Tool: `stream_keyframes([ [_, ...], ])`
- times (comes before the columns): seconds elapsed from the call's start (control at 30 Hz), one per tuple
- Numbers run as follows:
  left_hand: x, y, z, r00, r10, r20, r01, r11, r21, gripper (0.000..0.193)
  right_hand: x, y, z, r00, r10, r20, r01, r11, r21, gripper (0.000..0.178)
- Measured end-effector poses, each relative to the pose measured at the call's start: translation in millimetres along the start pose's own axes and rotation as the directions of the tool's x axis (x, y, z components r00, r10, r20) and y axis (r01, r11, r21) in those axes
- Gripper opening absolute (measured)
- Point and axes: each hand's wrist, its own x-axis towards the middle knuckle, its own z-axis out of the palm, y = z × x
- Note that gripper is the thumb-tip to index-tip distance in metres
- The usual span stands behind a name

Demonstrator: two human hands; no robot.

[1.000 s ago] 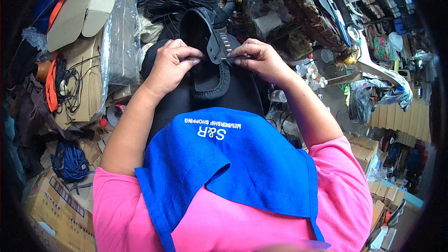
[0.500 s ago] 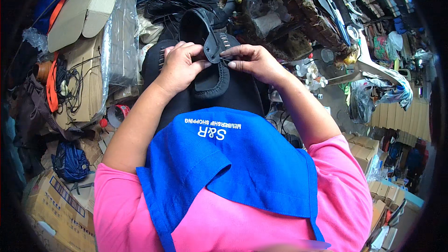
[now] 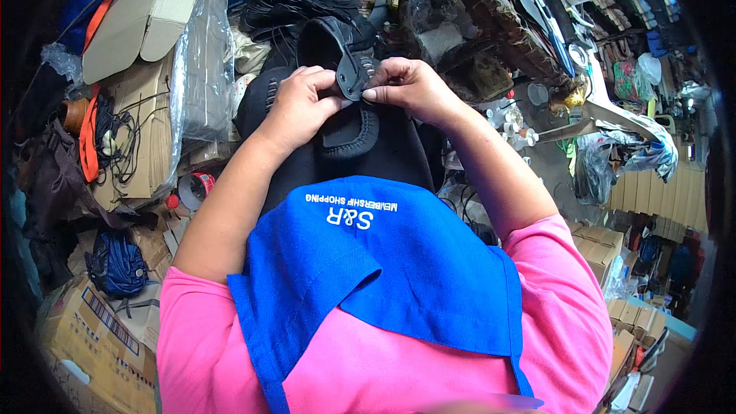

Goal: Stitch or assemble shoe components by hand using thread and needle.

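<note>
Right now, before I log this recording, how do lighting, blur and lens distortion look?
Head view: black fisheye border swallows the corners. Head view: pale glare on the clear plastic at left. Head view: black shoe nearly merges with dark clothing. Head view: left hand and right hand look fairly clear. Head view: a pinkish smear at the bottom edge is out of focus.

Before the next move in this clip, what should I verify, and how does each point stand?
1. Black, leather-like shoe with stitched edging above the lap: ok.
2. Left hand at the shoe's left side: ok.
3. Right hand at its right side: ok.
4. Needle or thread between the fingertips: cannot tell, too small.
5. Blue cloth apron off the shoe: ok.
</note>
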Motion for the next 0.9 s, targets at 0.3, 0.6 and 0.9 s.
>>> stream_keyframes([
  [0.3,-12,13,-8,0.994,-0.099,0.045,0.087,0.972,0.219,0.013,-12,9,7,0.995,0.047,-0.087,-0.015,0.942,0.337,0.027],
  [0.6,-35,17,-8,0.991,-0.003,0.134,-0.059,0.887,0.458,0.008,-3,34,28,0.949,0.079,-0.305,0.129,0.786,0.605,0.021],
  [0.9,-77,27,-80,0.899,-0.378,-0.222,0.328,0.916,-0.232,0.003,-3,3,-36,0.936,0.126,-0.329,0.310,0.147,0.939,0.022],
])
